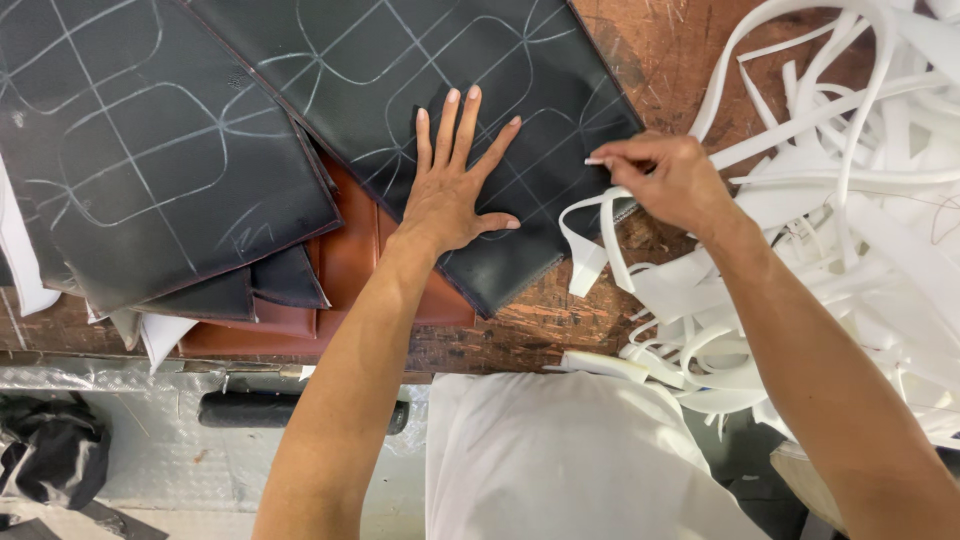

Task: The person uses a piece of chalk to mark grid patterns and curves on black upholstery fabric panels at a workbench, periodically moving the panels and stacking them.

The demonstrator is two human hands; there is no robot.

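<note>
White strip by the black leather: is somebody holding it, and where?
Yes. The right hand pinches the white strip at its upper end, by the edge of the black leather panel. The left hand only presses flat on that panel.

- You are in a leather workshop, at a scarred wooden bench (560, 330).
- Black leather panels (150, 150) lie stacked before you, chalked with grids and rounded outlines for cutting.
- Brown leather (350, 260) shows under them.
- A heap of white strips (850, 200) covers the bench on your right.
- A dark tool handle (250, 408) lies on the metal floor below.
</note>
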